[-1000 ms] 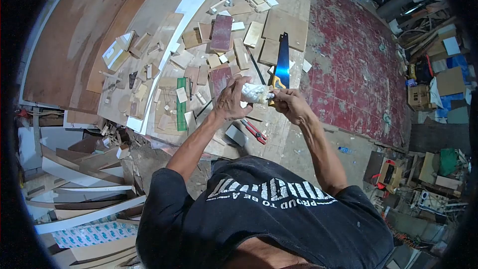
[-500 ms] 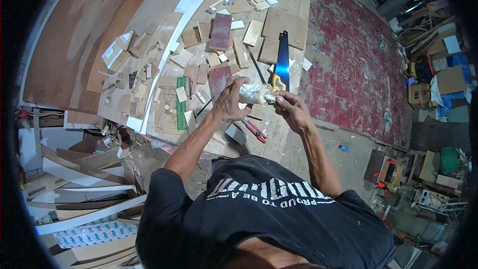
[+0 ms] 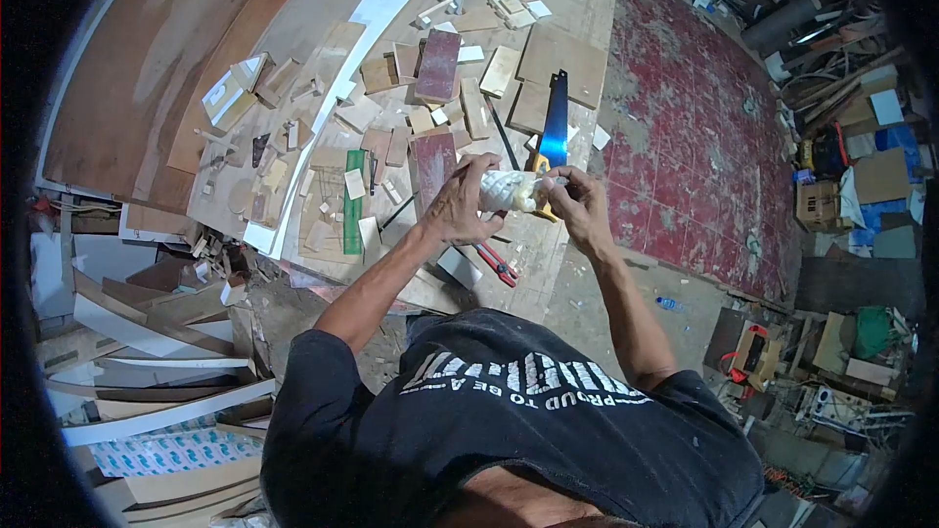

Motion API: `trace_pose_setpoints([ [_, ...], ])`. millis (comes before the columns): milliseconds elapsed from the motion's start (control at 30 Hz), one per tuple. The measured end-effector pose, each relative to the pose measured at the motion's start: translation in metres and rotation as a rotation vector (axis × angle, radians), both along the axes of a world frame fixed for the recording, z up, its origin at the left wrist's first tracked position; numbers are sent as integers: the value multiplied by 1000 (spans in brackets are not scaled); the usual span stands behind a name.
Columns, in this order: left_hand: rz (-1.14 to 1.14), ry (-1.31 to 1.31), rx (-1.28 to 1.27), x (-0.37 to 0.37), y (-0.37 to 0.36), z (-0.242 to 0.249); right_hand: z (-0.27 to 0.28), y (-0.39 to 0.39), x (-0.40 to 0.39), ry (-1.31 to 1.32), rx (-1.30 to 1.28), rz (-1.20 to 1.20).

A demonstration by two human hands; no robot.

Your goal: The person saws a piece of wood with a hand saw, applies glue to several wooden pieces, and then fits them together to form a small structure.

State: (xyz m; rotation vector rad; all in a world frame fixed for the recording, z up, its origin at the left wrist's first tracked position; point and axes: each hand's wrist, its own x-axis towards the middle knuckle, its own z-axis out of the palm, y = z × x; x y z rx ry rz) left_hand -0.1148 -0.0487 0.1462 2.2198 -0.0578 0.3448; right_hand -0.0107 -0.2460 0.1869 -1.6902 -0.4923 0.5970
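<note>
My left hand [image 3: 458,203] is wrapped round a white bottle [image 3: 502,190] with a ridged body and a yellowish, crusted neck, held on its side above the bench. At the bottle's neck end, my right hand [image 3: 581,209] has thumb and fingers pinched together at the tip; the fingers cover what exactly they grip. Just beyond the hands lies a handsaw [image 3: 555,122] with a dark blue blade and a yellow handle, partly hidden by the right hand. Below the bottle are red-handled pliers [image 3: 497,264] and a grey block [image 3: 459,267].
Many small wood offcuts, two dark red blocks [image 3: 437,66] and a green strip [image 3: 353,207] lie on the wooden bench [image 3: 528,279]. A long white strip [image 3: 377,20] runs along its left. Red tiled floor [image 3: 675,137] is to the right; stacked boards [image 3: 166,362] stand lower left.
Both hands and the bottle have shifted slightly right in view. My right fingers have curled closer over the bottle's tip, and the neck has turned a little. The camera view has shifted slightly.
</note>
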Motion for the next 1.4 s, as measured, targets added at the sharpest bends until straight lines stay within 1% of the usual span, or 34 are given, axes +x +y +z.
trace_pose_setpoints([
  [33,3,0,-1,0,0,1,-2,0,0,90,51,-44],
  [67,-15,35,-31,-1,0,3,-2,-2,0,177,97,-30],
  [100,-36,72,-63,-2,0,3,0,-5,2,181,94,-35],
  [167,-64,84,-78,0,3,5,3,-11,12,208,57,92],
  [233,-85,87,-86,4,7,7,-4,-15,24,182,37,125],
  [300,-116,79,-63,6,11,10,-7,-15,30,231,118,200],
  [367,-133,58,-68,8,16,11,-5,-15,35,255,110,205],
  [433,-149,40,-75,8,19,13,-8,-16,40,340,170,249],
  [467,-165,50,-82,8,20,14,-10,-16,42,340,170,250],
  [533,-181,60,-90,7,22,15,-11,-17,44,477,230,240],
  [567,-191,37,-77,6,22,14,-14,-17,45,477,229,241],
  [633,-205,15,-66,5,23,11,-20,-19,46,615,290,241],
  [700,-196,63,-147,4,23,3,-22,-22,46,609,311,222],
  [733,-201,63,-147,3,24,-2,-23,-23,46,602,332,206],
  [767,-164,33,-106,2,25,-7,-22,-26,47,600,336,202],
  [800,-126,3,-67,1,26,-10,-18,-29,47,530,295,162],
  [833,-132,3,-68,0,27,-13,-15,-32,48,461,253,120],
  [900,-76,5,-88,-2,27,-20,-11,-39,50,458,271,79],
  [933,-54,58,-222,-2,26,-28,-10,-42,52,457,279,73],
  [1033,-18,39,-270,2,20,-37,-9,-52,51,447,277,29],
  [1067,16,32,-276,4,17,-39,-10,-55,49,443,280,-37],
  [1100,12,36,-277,9,14,-49,-12,-58,46,443,283,-98],
  [1167,143,10,-166,20,11,-90,-17,-72,44,454,331,-122],
  [1200,210,14,-242,25,6,-103,-19,-79,42,461,379,-145],
  [1233,214,15,-238,32,0,-112,-24,-85,39,464,382,-141],
  [1300,452,53,-340,48,-13,-134,-29,-99,27,472,402,-251],
  [1333,514,95,-229,58,-16,-147,-27,-101,20,488,382,-305],
  [1367,518,97,-230,68,-20,-160,-25,-103,11,509,358,-360],
  [1400,525,152,-319,79,-25,-166,-37,-111,7,542,374,-347],
])
